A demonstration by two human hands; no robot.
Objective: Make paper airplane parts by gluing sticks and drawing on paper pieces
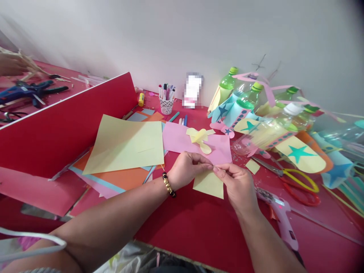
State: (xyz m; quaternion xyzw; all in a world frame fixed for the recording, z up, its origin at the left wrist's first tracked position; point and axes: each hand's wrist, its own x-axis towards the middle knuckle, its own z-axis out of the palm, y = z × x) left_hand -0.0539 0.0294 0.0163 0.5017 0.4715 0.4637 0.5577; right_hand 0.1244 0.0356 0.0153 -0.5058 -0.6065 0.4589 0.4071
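Note:
My left hand (pixel 187 170) and my right hand (pixel 239 185) meet over the red table, thumbs and fingertips pinched together. Between them they grip the upper edge of a small pale yellow piece of paper (pixel 209 186), whose lower part shows below my fingers. Just beyond my hands lies a pink sheet (pixel 178 138) with yellow paper cutouts (pixel 200 137) on top. A large yellow sheet (pixel 131 146) lies to the left of my left hand, over a stack of orange and blue paper (pixel 119 180). Near my right wrist rests a pink glue gun (pixel 281 218).
Scissors (pixel 295 178) with yellow and red handles lie at right, below decorated plastic bottles (pixel 256 98). A pen cup (pixel 166 104) and a blurred-out phone (pixel 193 90) stand by the wall. A red board (pixel 71 129) divides the left side, beyond which another person's hand (pixel 11 64) shows.

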